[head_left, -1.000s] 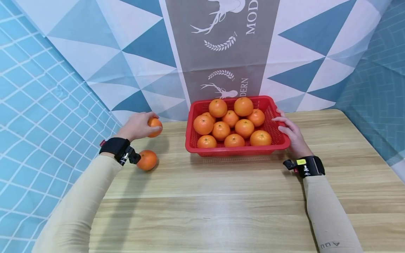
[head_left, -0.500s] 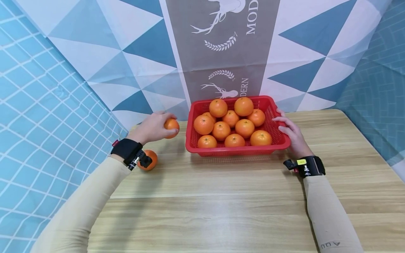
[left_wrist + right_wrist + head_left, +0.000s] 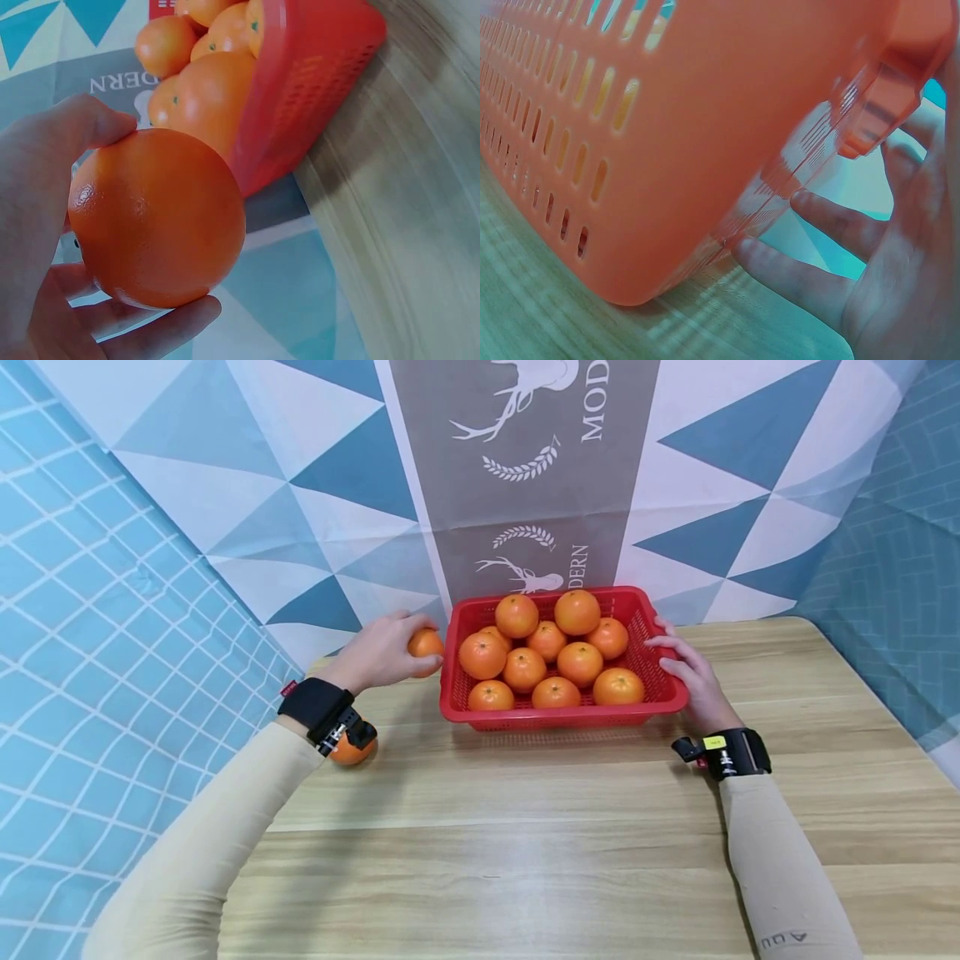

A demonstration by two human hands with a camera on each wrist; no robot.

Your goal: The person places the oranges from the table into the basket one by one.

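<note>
My left hand (image 3: 381, 653) grips an orange (image 3: 157, 217) between thumb and fingers, in the air just left of the red basket (image 3: 555, 717). In the left wrist view the fingers curl under the fruit, and the basket's rim is close behind it. My right hand (image 3: 693, 681) holds the basket's right end at the rim; in the right wrist view two fingertips (image 3: 754, 247) touch its slotted side wall. Several oranges (image 3: 580, 664) lie heaped in the basket. Another orange (image 3: 351, 748) rests on the table, partly hidden behind the left wrist camera.
The basket stands on a wooden table (image 3: 480, 835), near its back edge. A patterned cloth wall (image 3: 360, 485) rises right behind, and a blue grid-patterned wall (image 3: 90, 635) borders the left side.
My left hand has carried its orange rightward, from above the table's left side to beside the basket's left rim. The right hand and basket have stayed in place.
</note>
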